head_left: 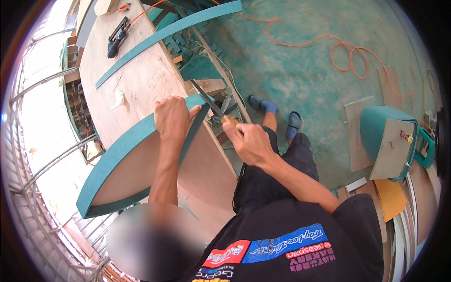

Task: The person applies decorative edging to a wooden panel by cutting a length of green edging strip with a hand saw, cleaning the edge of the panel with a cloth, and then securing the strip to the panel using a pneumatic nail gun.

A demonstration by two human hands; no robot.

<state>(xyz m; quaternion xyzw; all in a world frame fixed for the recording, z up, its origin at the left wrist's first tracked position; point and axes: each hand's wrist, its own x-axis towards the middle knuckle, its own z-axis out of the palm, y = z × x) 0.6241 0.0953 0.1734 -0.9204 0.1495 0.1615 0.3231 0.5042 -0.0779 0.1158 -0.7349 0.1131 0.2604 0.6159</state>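
A curved teal frame (109, 149), a bow-shaped piece with straight strips joining its curve, rests on the pale wooden workbench (134, 89). My left hand (171, 117) is closed over its curved strip near the end by the bench edge, the thumb lying along the strip. In my right hand (251, 143) is a file (206, 97), a long, thin, dark tool with a wooden handle. Its shaft slants up and left across the end corner of the frame and appears to touch it there; the exact contact is hard to see.
On the bench lie a long teal curved strip (164, 35), a dark nail gun (117, 37) and a crumpled white scrap (118, 97). Teal offcuts (176, 42) fill a space beside it. An orange hose (324, 36) loops over the floor. A teal bin (380, 123) stands right.
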